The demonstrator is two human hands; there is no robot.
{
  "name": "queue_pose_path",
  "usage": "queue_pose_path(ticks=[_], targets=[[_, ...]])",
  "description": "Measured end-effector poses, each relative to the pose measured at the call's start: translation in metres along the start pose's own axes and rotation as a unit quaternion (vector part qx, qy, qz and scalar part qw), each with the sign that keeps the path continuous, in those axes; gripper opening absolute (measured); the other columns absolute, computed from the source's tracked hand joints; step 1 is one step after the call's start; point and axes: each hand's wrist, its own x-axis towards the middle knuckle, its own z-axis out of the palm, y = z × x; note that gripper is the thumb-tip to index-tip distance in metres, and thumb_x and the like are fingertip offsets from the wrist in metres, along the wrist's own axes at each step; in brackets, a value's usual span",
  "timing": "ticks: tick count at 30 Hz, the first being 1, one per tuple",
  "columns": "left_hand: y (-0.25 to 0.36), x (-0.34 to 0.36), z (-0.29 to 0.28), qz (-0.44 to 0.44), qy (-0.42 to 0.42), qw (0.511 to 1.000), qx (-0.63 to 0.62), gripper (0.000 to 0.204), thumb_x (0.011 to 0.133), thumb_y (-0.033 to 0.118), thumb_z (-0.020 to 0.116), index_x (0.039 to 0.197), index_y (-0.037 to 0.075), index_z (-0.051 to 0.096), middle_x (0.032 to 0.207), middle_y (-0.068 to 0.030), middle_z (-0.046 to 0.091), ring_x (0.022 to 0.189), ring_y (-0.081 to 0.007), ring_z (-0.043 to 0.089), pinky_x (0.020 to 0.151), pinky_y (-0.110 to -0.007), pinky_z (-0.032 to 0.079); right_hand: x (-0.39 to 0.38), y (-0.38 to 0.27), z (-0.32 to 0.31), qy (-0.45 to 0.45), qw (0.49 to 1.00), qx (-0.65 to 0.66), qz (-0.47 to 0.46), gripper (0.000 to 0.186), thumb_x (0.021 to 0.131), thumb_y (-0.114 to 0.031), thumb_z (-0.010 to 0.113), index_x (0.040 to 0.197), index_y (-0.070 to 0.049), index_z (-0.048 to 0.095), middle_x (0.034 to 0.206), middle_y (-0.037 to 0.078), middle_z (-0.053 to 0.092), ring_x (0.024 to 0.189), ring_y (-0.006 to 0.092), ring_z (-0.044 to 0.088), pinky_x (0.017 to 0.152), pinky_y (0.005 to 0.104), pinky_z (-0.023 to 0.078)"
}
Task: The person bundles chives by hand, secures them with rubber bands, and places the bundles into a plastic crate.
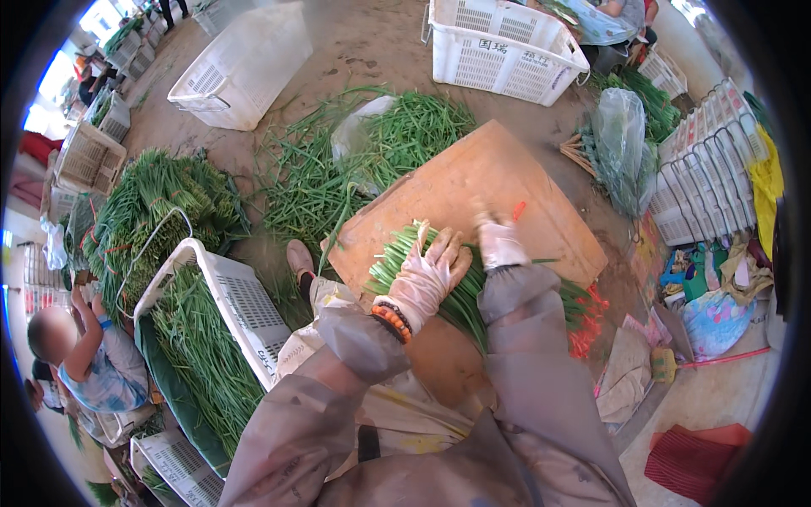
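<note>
A bundle of long green stalks (pixel 397 253) lies across a tan wooden board (pixel 473 182) resting on my lap. My left hand (pixel 427 272), in a pale glove with an orange bead bracelet at the wrist, presses down flat on the bundle with fingers spread. My right hand (pixel 500 242), also gloved, grips the same bundle a little to the right. A small orange band (pixel 519 209) lies on the board just beyond my right hand. More orange bands (pixel 585 325) lie at the board's right edge.
A white crate (pixel 232 291) packed with stalks stands at my left. Loose stalks (pixel 338 169) cover the ground ahead. Empty white crates (pixel 498 46) (pixel 245 63) sit farther off, stacked crates (pixel 705 169) at right. A seated person (pixel 80 355) works at lower left.
</note>
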Motion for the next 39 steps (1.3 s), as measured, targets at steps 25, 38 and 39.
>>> queue_pose_path(ticks=[25,38,39], targets=[[0.010,-0.001,-0.002,-0.052,-0.015,0.997,0.060,0.050,0.077,0.018,0.045,0.126,0.010,0.038,0.136,-0.0059,0.029,0.127,-0.0239,0.024,0.105,-0.052,0.011,-0.016,0.016,0.027,0.136,0.927,-0.326,-0.123,0.034,0.081,-0.029,0.044,0.098,0.000,0.051,0.095,0.024,0.058,0.091,0.0365,0.056,0.077,0.0423,0.044],[-0.043,-0.046,-0.063,-0.109,0.024,0.906,-0.407,0.054,0.075,0.019,0.058,0.124,0.006,0.039,0.128,-0.0126,0.039,0.121,-0.0269,0.034,0.100,-0.045,0.024,-0.030,0.012,0.049,0.186,0.939,-0.236,-0.168,0.029,0.082,-0.031,0.044,0.087,-0.005,0.057,0.078,0.020,0.061,0.076,0.0366,0.059,0.066,0.0447,0.045],[-0.060,-0.058,-0.048,-0.183,0.073,0.779,-0.595,0.057,0.073,0.021,0.062,0.124,0.007,0.040,0.122,-0.0139,0.045,0.116,-0.0269,0.040,0.096,-0.039,0.032,-0.030,0.010,0.052,0.181,0.942,-0.227,-0.167,0.029,0.082,-0.031,0.044,0.087,-0.005,0.057,0.078,0.020,0.061,0.076,0.0366,0.059,0.066,0.0447,0.045]])
